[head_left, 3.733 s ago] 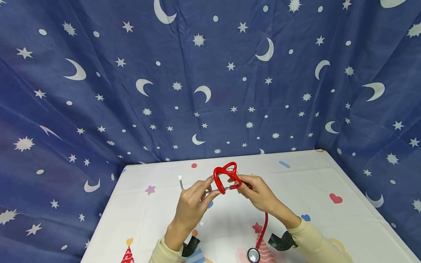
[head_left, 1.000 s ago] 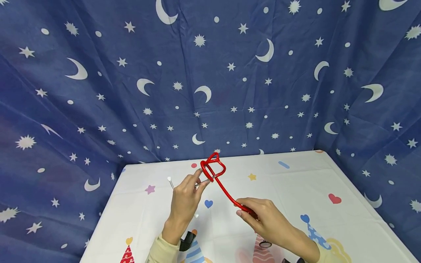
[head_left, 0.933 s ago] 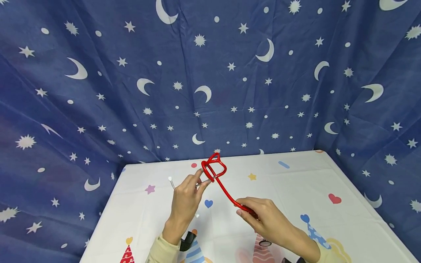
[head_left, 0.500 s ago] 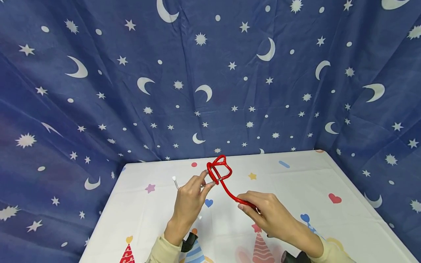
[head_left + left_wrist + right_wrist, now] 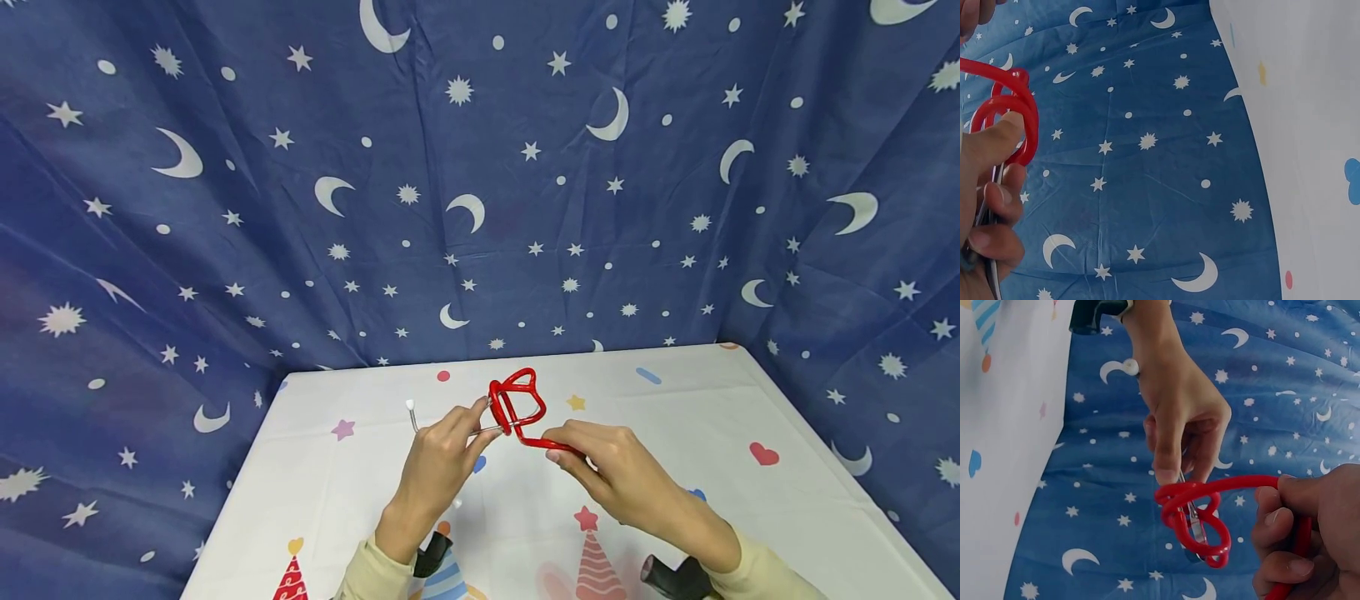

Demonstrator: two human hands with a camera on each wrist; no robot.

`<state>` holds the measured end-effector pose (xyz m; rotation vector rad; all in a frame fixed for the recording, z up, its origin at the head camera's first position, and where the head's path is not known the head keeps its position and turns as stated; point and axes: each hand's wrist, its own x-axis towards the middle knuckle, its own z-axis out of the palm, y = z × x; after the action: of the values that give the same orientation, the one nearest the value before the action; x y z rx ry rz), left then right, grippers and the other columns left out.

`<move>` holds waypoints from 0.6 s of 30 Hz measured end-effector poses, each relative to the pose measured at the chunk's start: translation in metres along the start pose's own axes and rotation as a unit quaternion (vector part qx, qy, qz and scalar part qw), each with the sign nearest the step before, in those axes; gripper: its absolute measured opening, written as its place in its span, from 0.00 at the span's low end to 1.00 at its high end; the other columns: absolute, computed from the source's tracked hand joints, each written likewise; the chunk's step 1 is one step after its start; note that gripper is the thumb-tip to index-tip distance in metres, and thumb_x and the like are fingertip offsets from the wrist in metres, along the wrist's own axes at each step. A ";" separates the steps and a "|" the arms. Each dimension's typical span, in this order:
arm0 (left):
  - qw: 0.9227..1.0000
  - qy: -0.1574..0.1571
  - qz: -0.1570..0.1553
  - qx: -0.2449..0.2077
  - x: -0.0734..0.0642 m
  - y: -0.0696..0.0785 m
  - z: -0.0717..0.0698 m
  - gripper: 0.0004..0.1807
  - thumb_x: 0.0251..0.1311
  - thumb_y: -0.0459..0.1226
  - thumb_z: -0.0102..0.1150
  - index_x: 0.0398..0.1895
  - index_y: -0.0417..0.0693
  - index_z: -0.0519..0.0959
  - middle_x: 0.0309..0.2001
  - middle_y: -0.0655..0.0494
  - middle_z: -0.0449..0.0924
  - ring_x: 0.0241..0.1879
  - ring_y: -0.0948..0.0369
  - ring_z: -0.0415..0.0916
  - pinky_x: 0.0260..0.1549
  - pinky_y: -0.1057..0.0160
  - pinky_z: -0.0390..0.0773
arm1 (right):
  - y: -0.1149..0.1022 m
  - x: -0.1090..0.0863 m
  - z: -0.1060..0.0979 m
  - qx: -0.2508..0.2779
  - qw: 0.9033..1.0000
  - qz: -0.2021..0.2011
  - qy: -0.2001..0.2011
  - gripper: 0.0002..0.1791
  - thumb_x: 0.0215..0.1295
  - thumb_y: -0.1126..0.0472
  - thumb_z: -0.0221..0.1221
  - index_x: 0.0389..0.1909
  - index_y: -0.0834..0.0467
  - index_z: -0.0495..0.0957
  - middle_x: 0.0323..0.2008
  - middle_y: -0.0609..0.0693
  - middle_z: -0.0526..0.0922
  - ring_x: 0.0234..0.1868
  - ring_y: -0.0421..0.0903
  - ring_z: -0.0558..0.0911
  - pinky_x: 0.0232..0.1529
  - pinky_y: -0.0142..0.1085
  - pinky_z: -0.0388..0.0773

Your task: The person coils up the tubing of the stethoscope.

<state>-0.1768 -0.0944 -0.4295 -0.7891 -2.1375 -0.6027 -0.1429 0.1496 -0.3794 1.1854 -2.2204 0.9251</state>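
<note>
A stethoscope with red tubing (image 5: 496, 406) is held up over the table between both hands. My left hand (image 5: 435, 471) pinches its metal ear tubes right beside the looped tubing; one white ear tip (image 5: 410, 404) sticks out past the knuckles. In the right wrist view, the tubing (image 5: 1225, 484) coils round the metal tubes below the left fingertips. My right hand (image 5: 630, 479) grips the free length of tube, which runs from the loops into its curled fingers. The left wrist view shows the left thumb at the red loops (image 5: 1032, 119). The chest piece is hidden.
The white table (image 5: 360, 500) has printed hats, hearts and stars. A blue curtain (image 5: 525, 200) with moons and stars hangs behind it and at both sides. Each wrist wears a dark camera mount (image 5: 678, 577).
The right hand went from the loops down along the tube to the lower right. Over the last second both hands drew closer, shortening the tube stretch between them; the chest piece dropped from sight.
</note>
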 end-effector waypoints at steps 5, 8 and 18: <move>0.999 -0.016 0.028 -0.002 0.001 0.003 0.000 0.23 0.52 0.41 0.73 0.51 0.42 0.82 0.28 0.60 0.80 0.20 0.70 0.74 0.21 0.78 0.73 | 0.001 0.004 -0.005 -0.013 1.000 0.001 0.003 0.08 0.66 0.62 0.62 0.45 0.56 0.82 0.31 0.42 0.83 0.26 0.29 0.72 0.27 0.15 0.67; 0.999 -0.022 0.042 -0.002 0.001 0.005 0.000 0.23 0.52 0.42 0.72 0.51 0.43 0.82 0.28 0.61 0.81 0.20 0.71 0.73 0.20 0.78 0.73 | 0.003 0.006 -0.008 -0.022 1.000 0.010 0.001 0.08 0.67 0.59 0.61 0.44 0.55 0.83 0.32 0.41 0.84 0.27 0.30 0.73 0.28 0.16 0.69; 0.997 -0.027 0.067 0.004 0.002 0.013 0.002 0.22 0.53 0.43 0.71 0.51 0.44 0.82 0.28 0.62 0.80 0.19 0.71 0.71 0.19 0.77 0.72 | 0.009 0.013 -0.014 -0.025 1.000 0.011 -0.001 0.10 0.62 0.64 0.65 0.44 0.52 0.82 0.31 0.40 0.83 0.26 0.29 0.72 0.30 0.20 0.74</move>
<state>-0.1693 -0.0831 -0.4271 -0.9441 -2.1141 -0.5070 -0.1561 0.1569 -0.3648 1.1402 -2.2492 0.8723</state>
